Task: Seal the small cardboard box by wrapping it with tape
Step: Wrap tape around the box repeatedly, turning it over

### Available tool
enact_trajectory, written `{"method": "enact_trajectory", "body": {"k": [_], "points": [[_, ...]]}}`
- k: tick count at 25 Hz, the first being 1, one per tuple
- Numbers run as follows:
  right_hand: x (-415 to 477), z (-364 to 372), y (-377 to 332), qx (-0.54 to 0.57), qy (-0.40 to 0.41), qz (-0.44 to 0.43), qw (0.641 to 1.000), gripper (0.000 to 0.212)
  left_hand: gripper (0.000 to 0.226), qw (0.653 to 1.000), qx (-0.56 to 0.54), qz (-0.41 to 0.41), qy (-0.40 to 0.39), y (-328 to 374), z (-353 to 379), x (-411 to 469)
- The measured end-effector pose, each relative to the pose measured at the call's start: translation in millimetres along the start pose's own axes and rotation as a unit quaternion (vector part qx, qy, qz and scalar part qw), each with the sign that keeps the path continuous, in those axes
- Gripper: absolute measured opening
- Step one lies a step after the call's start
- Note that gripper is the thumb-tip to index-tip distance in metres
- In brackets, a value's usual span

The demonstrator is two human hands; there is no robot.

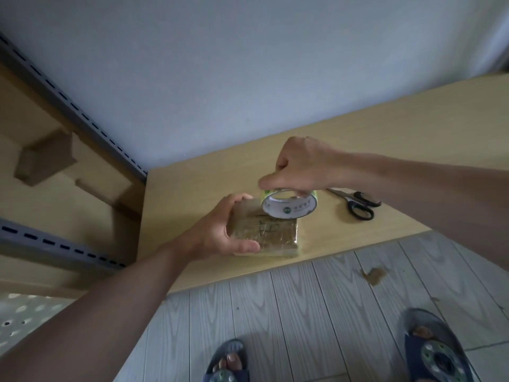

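- Nearest the lens, the person's left forearm leads up to the left hand, which grips the small cardboard box by its left side, thumb along the near edge and fingers curled over the far one.
- That box lies flat on the wooden table, close to the front edge; its top looks glossy, so it probably carries some tape already.
- Just above the box's far right corner, the right hand pinches the tape roll from the top, with the roll on edge and its core facing the camera.
- Whether a strip already runs from roll to box cannot be told.
- To do this step well, the left hand should hold the box firmly against the table while the right draws the tape taut and low over the top.
- Each length should be pressed down before the box is turned, so that no slack or creases form.
- Black-handled scissors lie on the table to the right of the roll, near enough for cutting.
- Further out, a slotted metal shelving rack stands at the left.
- Slippers show on the grey plank floor below.
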State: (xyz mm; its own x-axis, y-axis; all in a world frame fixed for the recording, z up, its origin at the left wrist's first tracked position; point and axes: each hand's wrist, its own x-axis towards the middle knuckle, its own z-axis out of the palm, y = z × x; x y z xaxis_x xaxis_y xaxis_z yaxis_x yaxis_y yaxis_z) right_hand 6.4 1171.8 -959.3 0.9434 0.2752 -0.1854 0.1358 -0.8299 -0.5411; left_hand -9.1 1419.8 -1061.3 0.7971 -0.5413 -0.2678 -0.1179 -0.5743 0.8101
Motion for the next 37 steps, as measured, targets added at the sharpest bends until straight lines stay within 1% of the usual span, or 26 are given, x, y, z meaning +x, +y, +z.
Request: {"method": "enact_trajectory", "body": {"k": [3,6,8,11,14,19,22,24,25,26,28,29,30,32,33,35,37], "points": [[-7.2,-5.3,9.6,-0.03,0.009,0.01,0.999,0.055,0.09,1.0,0.008,0.01,-0.002,-1.0,1.4,0.9],[-13.2,-6.9,24.7,-0.01,0.001,-0.002,1.0,0.056,0.09,1.0,0.023,0.011,0.004,-0.8,1.5,0.5],[-17.1,-6.9,44.3,-0.008,0.005,0.016,1.0,0.056,0.092,1.0,0.029,-0.001,0.011,1.6,1.4,0.8],[-30.3,5.5,66.7,-0.063,0.008,0.045,0.997,0.059,0.095,0.999,0.038,-0.015,0.012,4.7,0.0,1.7],[-34.1,16.3,72.4,-0.097,0.035,0.049,0.993,0.058,0.101,0.999,0.048,-0.013,0.007,4.3,0.0,2.5],[-31.7,26.3,80.8,-0.08,0.022,0.064,0.994,0.058,0.107,0.996,0.086,-0.02,0.009,6.2,-0.9,2.4],[-34.4,35.4,83.4,-0.07,0.026,0.067,0.995,0.058,0.103,0.995,0.094,-0.026,-0.001,10.9,0.9,1.6],[-36.0,43.1,83.4,-0.059,0.033,0.07,0.995,0.057,0.104,0.991,0.125,-0.04,-0.016,17.7,-1.9,0.8],[-37.0,47.0,82.7,-0.055,0.039,0.071,0.995,0.058,0.106,0.982,0.176,-0.053,-0.034,25.0,-5.0,0.5],[-37.9,50.2,82.0,-0.054,0.046,0.072,0.995,0.058,0.112,0.963,0.256,-0.063,-0.053,33.4,-8.5,1.4],[-39.5,52.5,81.0,-0.056,0.065,0.071,0.994,0.058,0.132,0.903,0.416,-0.065,-0.085,54.0,-7.2,7.8],[-39.9,52.1,81.1,-0.06,0.072,0.071,0.993,0.058,0.142,0.883,0.454,-0.063,-0.101,66.7,-0.1,12.8],[-39.8,51.3,81.4,-0.063,0.076,0.069,0.993,0.058,0.148,0.876,0.464,-0.056,-0.117,77.7,11.3,19.4],[-39.0,54.4,82.4,-0.068,0.075,0.066,0.993,0.058,0.153,0.882,0.449,-0.044,-0.136,93.5,40.1,32.5],[-38.0,56.9,85.0,-0.071,0.074,0.069,0.992,0.057,0.151,0.887,0.443,-0.036,-0.122,97.6,52.1,39.9],[-37.0,55.2,91.1,-0.046,0.074,0.08,0.993,0.054,0.141,0.908,0.413,-0.023,-0.07,102.6,59.1,48.9],[-38.7,37.9,97.2,0.026,0.086,0.048,0.995,0.054,0.131,0.937,0.349,0.014,-0.022,103.6,53.1,49.2]]}}
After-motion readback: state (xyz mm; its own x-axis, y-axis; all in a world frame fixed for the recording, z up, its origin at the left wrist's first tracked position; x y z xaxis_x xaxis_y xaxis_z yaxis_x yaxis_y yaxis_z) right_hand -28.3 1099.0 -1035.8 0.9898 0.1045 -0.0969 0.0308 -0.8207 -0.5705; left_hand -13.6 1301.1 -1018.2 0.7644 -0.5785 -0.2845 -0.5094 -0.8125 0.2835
